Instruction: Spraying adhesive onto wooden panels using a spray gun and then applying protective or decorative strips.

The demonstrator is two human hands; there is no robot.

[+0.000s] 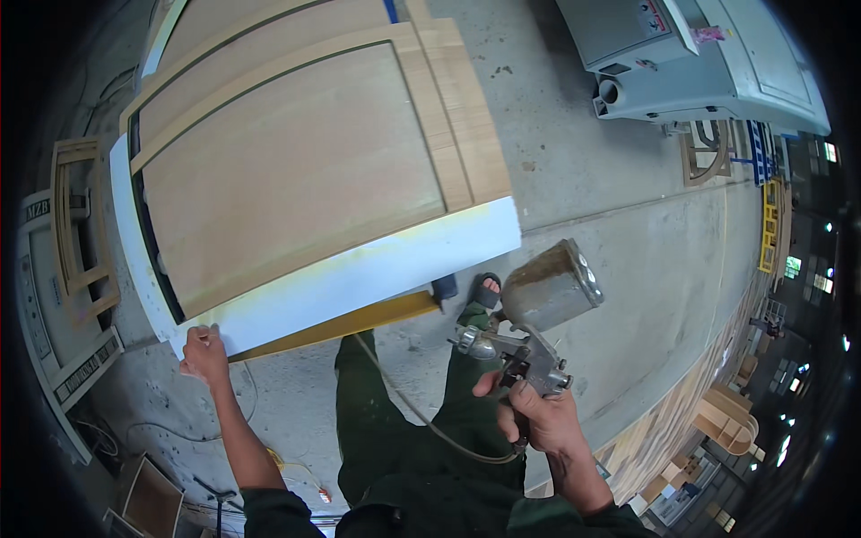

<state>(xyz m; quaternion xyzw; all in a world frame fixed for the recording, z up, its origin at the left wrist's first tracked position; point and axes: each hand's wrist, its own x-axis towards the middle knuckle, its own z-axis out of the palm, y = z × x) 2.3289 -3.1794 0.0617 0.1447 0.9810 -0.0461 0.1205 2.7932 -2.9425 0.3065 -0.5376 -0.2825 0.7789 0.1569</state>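
Note:
My right hand [543,416] is wrapped round the handle of a metal spray gun [536,360], with a finger at its trigger. A dented grey cup [552,285] sits on top of the gun, tilted to the right. From the handle a thin hose [414,409] loops left across my legs. My left hand [205,356] grips the near left corner of a white board [377,273], fingers curled on its top face. On that board lies a wooden frame panel [287,170] with a flat inset and a curved far rail. Part of the left fingers is hidden.
A yellow beam [359,325] supports the board's near side. A grey machine cabinet [682,63] stands at the far right. Wooden frames [82,229] lean at the left, near an open wooden box [148,498]. A cable [188,438] lies on the concrete floor.

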